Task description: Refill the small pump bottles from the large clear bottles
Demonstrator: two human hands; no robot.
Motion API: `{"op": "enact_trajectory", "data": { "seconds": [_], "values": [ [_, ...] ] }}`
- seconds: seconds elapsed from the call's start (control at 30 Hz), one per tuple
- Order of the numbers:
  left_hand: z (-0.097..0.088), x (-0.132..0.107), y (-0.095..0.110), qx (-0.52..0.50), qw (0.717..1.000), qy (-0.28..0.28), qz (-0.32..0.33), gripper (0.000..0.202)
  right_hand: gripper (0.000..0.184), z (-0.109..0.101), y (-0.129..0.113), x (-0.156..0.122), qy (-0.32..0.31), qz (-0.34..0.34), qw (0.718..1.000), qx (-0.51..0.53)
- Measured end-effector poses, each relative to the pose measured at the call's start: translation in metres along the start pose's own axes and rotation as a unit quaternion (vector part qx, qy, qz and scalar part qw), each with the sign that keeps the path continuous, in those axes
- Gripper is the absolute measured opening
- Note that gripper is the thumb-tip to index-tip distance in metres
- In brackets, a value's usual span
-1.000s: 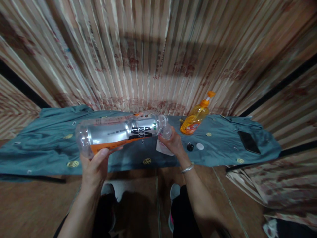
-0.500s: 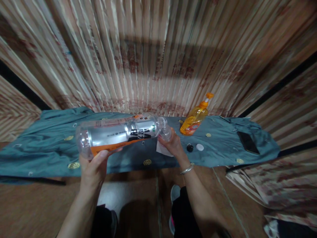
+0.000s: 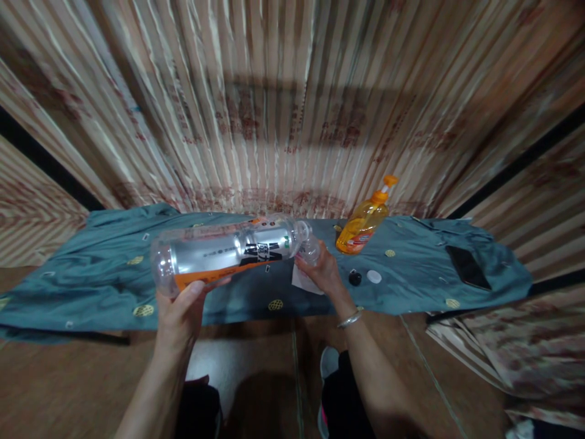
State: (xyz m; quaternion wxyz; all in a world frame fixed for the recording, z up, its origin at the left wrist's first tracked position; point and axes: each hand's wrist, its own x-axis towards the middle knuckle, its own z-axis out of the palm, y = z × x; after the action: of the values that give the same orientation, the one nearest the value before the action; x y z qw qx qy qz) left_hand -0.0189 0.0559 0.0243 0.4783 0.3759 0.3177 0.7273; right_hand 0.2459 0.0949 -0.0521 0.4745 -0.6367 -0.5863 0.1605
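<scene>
My left hand point(image 3: 180, 314) grips the base end of a large clear plastic bottle point(image 3: 228, 251) with a silver, black and orange label. The bottle lies almost level in the air, its neck pointing right. At the neck, my right hand point(image 3: 320, 271) holds a small clear plastic cup point(image 3: 311, 249) against the bottle's mouth. A silver bracelet sits on my right wrist. Under my right hand a white paper point(image 3: 304, 281) lies on the teal cloth point(image 3: 91, 274).
An orange pump bottle of liquid soap point(image 3: 363, 225) stands on the cloth to the right. A small black cap point(image 3: 354, 278) and a white cap point(image 3: 373, 277) lie near it. A black phone point(image 3: 468, 267) rests further right. A striped curtain hangs behind.
The view has shifted slightly, so everything sits a bit further right and lower. Both hands keep the same hold on the bottle and the cup.
</scene>
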Motion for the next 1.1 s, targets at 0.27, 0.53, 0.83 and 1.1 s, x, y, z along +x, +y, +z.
{"op": "enact_trajectory", "data": {
  "seconds": [0.27, 0.53, 0.83, 1.1],
  "values": [
    [-0.002, -0.002, 0.004, -0.001, 1.000, 0.015, -0.026, 0.051, 0.061, 0.001, 0.001, -0.002, -0.008, 0.003, 1.000, 0.015],
    [-0.004, -0.006, 0.004, 0.009, 0.999, 0.020, -0.047, 0.051, 0.060, 0.000, -0.003, -0.002, -0.010, 0.019, 1.000, 0.013],
    [-0.004, -0.008, 0.005, 0.015, 0.998, 0.010, -0.058, 0.064, 0.058, -0.002, -0.005, -0.003, -0.015, 0.017, 0.999, 0.031],
    [-0.023, -0.005, -0.001, 0.012, 0.998, -0.022, -0.063, 0.072, 0.059, -0.005, -0.009, -0.004, -0.026, 0.032, 0.999, 0.032]
  ]
}}
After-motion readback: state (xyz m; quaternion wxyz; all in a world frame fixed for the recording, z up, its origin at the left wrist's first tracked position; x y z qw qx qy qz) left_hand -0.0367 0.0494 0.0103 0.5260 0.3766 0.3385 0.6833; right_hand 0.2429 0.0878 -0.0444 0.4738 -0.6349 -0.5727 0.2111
